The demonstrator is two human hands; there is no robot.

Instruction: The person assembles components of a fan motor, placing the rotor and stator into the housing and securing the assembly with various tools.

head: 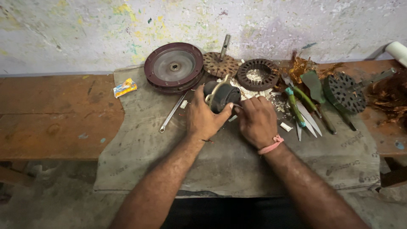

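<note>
1. A grey cloth (237,157) covered the wooden bench (55,123).
2. Far centre, my left hand (204,118) gripped a dark motor part (222,96), mid-repair I judged.
3. My right hand (255,121) pinched something unclear beside it; the next move called for steady bracing.

Pretty clearly a small repair workshop, the motor or fan fixing kind. The counter (51,123) is a worn, stained wooden slab with a grubby grey cloth (237,165) thrown over it as a work mat. Stripped parts sit all over it: a round maroon housing cover (174,67), a slotted stator ring (257,74), a perforated rotor with a shaft (220,62), plus tangles of copper winding wire (302,65). There's a spanner (171,113), some knives and a scraper (306,111) too. The wall (85,29) behind is peeling and paint-splattered.
</note>
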